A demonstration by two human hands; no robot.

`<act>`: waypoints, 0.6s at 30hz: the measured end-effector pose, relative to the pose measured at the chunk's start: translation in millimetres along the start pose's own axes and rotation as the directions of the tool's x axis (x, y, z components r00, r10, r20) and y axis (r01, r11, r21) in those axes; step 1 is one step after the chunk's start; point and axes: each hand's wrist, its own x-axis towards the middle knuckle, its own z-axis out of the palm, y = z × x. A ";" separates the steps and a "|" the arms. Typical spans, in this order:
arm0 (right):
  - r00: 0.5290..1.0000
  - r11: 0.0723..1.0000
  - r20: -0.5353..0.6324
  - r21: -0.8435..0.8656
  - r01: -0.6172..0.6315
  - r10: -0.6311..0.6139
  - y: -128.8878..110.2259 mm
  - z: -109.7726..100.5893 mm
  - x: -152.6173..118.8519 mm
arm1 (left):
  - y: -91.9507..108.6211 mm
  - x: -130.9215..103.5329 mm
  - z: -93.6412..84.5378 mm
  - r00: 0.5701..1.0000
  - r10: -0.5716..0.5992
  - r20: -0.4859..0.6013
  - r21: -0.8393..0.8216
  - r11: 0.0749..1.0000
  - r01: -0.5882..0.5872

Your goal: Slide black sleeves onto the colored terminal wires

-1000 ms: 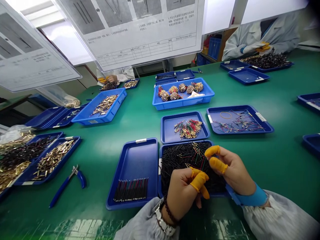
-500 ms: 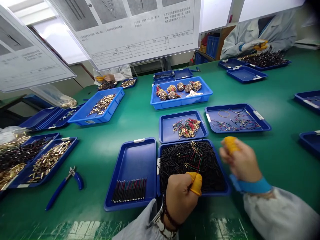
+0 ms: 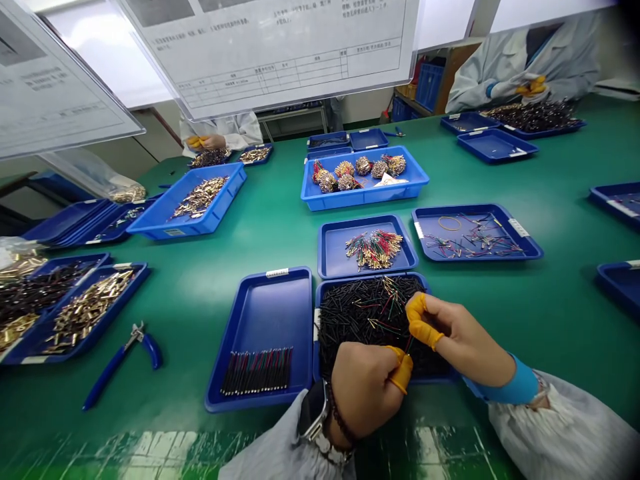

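A printed white sheet in a clear plastic sleeve [image 3: 295, 60] hangs across the upper view and blocks part of the room beyond the glossy green tabletop [image 3: 195, 297]. At the far right edge, a co-worker's yellow-tipped hands [image 3: 533, 87] meet above a dark heap.

Nearer, a light blue plastic bin [image 3: 365, 198] holds wiry round bundles. In front of it stand a dark blue tray [image 3: 331, 261] with red, green and gold-ended wires [image 3: 376, 250] and, to its right, a dark blue tray with loose wire pieces [image 3: 429, 220] (a thin yellow loop lies there too). Blue-handled pliers [image 3: 114, 373] lie spread well to the left, and a dark blue tray with a neat row of black-sleeved wires [image 3: 275, 313] sits just beside the dark blue tray of short black tubes [image 3: 350, 277].

Over that last tray's near right part, the left hand [image 3: 367, 390] is curled, yellow-covered fingertips pinched on a thin dark wire [image 3: 409, 345]. The right hand [image 3: 465, 340] comes in from the right, its covered thumb and forefinger close together at the wire's upper end; I cannot tell whether they grip it.
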 end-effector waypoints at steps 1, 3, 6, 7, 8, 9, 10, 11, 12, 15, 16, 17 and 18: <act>0.999 0.999 -0.020 -0.025 0.045 -0.046 0.1 -0.6 -0.8 | 0.3 -0.2 -0.8 1.000 0.006 0.004 0.010 1.000 -0.006; 0.982 0.990 -0.144 -0.085 0.110 -0.121 1.9 -5.9 -2.6 | 0.7 -1.1 -2.4 1.000 0.023 0.019 0.019 1.000 -0.024; 0.875 0.994 -0.473 -0.084 0.074 -0.105 8.1 -22.6 -5.0 | 0.7 -2.8 -4.4 0.998 0.047 0.030 0.019 0.999 -0.048; 0.852 0.998 -0.519 -0.041 0.053 -0.066 10.1 -27.9 -5.5 | 0.5 -3.3 -4.9 0.999 0.049 0.022 0.021 0.999 -0.049; 0.865 1.000 -0.501 -0.010 0.021 -0.023 11.6 -31.8 -5.7 | 0.2 -3.6 -5.3 0.999 0.045 0.005 0.026 0.999 -0.045; 0.902 1.000 -0.431 0.009 -0.006 0.010 12.6 -33.6 -5.6 | -0.2 -3.8 -5.6 0.999 0.040 -0.015 0.033 0.999 -0.039; 0.940 0.999 -0.341 0.018 -0.030 0.034 12.8 -33.1 -5.2 | -0.6 -3.9 -5.8 0.999 0.035 -0.034 0.040 0.999 -0.033; 0.968 0.999 -0.244 0.012 -0.052 0.053 12.5 -30.4 -4.6 | -1.0 -3.8 -6.0 0.998 0.032 -0.051 0.046 0.999 -0.029; 0.985 0.998 -0.159 0.002 -0.068 0.068 11.8 -26.0 -3.9 | -1.4 -3.7 -6.0 0.998 0.031 -0.063 0.050 0.998 -0.027; 0.994 0.994 -0.023 -0.021 -0.104 0.103 8.6 -8.7 -2.1 | -2.2 -2.7 -5.8 0.997 0.033 -0.069 0.051 0.998 -0.029; 0.995 0.995 -0.009 -0.021 -0.102 0.102 7.6 -3.7 -1.8 | -2.4 -2.3 -5.6 0.997 0.032 -0.069 0.051 0.998 -0.028; 0.996 0.996 -0.010 -0.021 -0.092 0.092 6.9 0.0 -1.6 | -2.5 -1.9 -5.3 0.997 0.027 -0.072 0.053 0.998 -0.024; 0.997 0.997 -0.024 -0.025 -0.074 0.074 6.5 2.1 -1.5 | -2.7 -1.4 -4.9 0.997 0.022 -0.079 0.056 0.998 -0.018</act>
